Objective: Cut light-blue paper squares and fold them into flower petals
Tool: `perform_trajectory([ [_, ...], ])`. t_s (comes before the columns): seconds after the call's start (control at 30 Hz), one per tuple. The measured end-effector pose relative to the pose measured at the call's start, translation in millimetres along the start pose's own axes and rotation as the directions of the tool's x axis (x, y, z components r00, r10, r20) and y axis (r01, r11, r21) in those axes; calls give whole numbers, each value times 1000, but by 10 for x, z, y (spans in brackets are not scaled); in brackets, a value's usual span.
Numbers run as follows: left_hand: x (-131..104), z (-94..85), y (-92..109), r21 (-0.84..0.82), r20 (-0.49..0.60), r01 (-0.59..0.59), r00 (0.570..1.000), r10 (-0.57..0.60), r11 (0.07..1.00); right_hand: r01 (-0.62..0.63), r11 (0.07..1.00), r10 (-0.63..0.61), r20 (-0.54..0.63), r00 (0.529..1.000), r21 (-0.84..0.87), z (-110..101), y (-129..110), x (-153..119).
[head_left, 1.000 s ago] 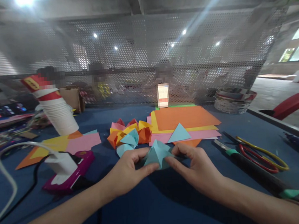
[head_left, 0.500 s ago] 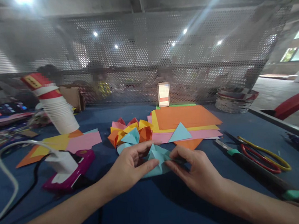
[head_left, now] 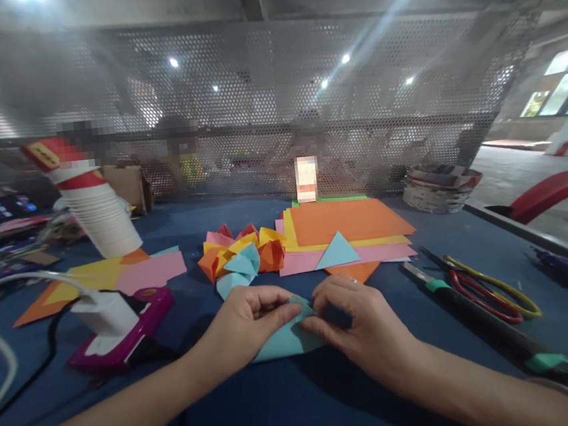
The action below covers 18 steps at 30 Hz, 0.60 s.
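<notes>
A folded light-blue paper (head_left: 289, 342) is between my two hands, just above the dark blue tabletop (head_left: 263, 409). My left hand (head_left: 254, 319) pinches its upper part between thumb and fingers. My right hand (head_left: 351, 317) has its thumb and fingertips curled at the paper's right side, pinching at its edge. The fingers cover much of the folds. Just behind my left hand stand several folded paper pieces (head_left: 242, 254) in orange, yellow, pink and blue. A flat blue paper triangle (head_left: 338, 250) lies on the sheets behind my right hand.
Stacked coloured paper (head_left: 350, 220) lies at the back centre. On the right are a utility knife (head_left: 486, 327), scissors (head_left: 492, 290) and a woven basket (head_left: 440, 188). On the left are a purple power strip (head_left: 120, 336) with cables and stacked paper cups (head_left: 100, 214). Perforated mesh (head_left: 254, 109) stands behind.
The blue paper's raised point has been lowered and flattened under my fingers, its lower edge now nearer me. My right hand has shifted its grip. The whole view has moved slightly.
</notes>
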State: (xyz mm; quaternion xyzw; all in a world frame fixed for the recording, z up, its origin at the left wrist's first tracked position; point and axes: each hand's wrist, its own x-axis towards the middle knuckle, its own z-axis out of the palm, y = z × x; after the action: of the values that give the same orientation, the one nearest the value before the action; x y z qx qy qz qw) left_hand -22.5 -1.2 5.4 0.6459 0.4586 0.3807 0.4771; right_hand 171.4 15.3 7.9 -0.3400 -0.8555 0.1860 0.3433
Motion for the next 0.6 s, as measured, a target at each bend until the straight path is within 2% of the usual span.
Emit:
perform_trajectory([
  [0.2, -10, 18, 19, 18, -9, 24, 1000, -24, 1000, 11, 1000, -12, -26, 1000, -23, 28, -5, -26],
  [0.4, 0, 21, 40, 66, -16, 15, 1000, -14, 998, -123, 992, 123, -7, 992, 16, 6, -48, -28],
  [0.5, -15, 20, 40, 112, -21, -21, 999, 24, 993, -165, 986, 164, 31, 986, 6, 7, -47, -20],
  [0.6, -34, 19, 33, 126, -5, -42, 999, 43, 991, -145, 987, 151, 82, 985, -76, 15, -30, -17],
])
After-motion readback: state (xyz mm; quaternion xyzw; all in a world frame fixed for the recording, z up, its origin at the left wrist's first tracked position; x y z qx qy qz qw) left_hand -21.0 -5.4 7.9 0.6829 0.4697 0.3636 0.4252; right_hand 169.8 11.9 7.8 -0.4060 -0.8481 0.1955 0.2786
